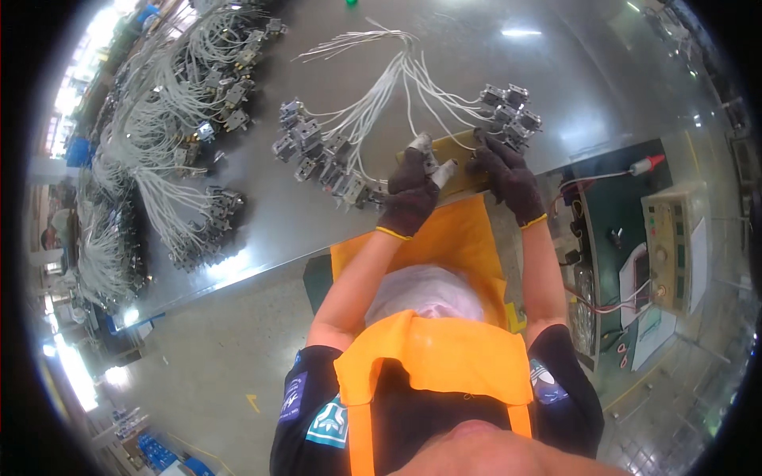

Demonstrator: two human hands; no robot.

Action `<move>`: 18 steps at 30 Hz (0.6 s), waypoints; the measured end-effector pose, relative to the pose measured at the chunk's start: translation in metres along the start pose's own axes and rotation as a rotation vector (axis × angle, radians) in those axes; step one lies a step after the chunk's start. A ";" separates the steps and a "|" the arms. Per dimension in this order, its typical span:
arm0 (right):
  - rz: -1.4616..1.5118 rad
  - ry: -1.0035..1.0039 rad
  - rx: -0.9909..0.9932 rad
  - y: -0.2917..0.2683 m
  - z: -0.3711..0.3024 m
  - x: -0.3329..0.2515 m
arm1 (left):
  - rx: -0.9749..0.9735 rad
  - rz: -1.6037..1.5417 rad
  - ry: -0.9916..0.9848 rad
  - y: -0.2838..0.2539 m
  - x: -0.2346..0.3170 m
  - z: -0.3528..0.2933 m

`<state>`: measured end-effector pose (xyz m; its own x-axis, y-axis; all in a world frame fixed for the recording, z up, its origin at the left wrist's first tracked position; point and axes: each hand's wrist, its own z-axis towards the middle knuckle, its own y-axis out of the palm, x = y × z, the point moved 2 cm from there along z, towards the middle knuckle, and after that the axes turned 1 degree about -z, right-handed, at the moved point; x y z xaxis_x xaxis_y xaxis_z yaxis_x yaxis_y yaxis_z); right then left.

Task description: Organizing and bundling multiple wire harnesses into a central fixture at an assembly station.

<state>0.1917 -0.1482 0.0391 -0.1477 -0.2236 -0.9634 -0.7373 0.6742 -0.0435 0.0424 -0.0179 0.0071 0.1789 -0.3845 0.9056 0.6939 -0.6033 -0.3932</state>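
**Head view: gloved hands at a flat yellowish fixture on a steel bench**

At the far left of the shiny grey metal table (238, 230), heaps of white wire harnesses with small metal switch blocks (171, 103) lie in tangled piles. Further right, a spread harness of white leads (381, 87) fans out from a bundle into two clusters of small grey metal switch blocks, one cluster on the left (317, 155) and one on the right (508, 111).

The left hand (410, 194), in a dark knit glove with a yellow cuff and white fingertips, is partly curled over the near edge of a flat yellowish-tan board (448, 155); it seems to pinch a small pale part, though the view is too small to be sure. The right hand (508, 178), gloved alike, lies fingers-down on the board's right end, touching the right cluster; whether it grips anything cannot be told.

The board lies between the two clusters at the table's near edge, above an orange apron (460, 238). To the right stands a beige test instrument (671, 238) with a red-tipped probe (647, 165).
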 end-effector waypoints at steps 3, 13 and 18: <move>-0.173 -0.018 -0.177 -0.001 -0.012 -0.010 | 0.024 -0.112 -0.015 -0.010 0.006 0.001; -0.885 -0.794 -0.088 0.031 -0.022 -0.032 | 0.000 0.054 0.254 0.027 -0.052 0.020; -1.225 -0.402 -0.263 0.041 -0.003 -0.030 | -0.028 0.108 0.307 0.016 -0.011 0.022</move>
<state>0.1640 -0.1165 0.0667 0.8756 -0.3334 -0.3494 -0.3643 0.0190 -0.9311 0.0671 -0.0086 -0.0055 0.0286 -0.6375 0.7699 0.6619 -0.5651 -0.4925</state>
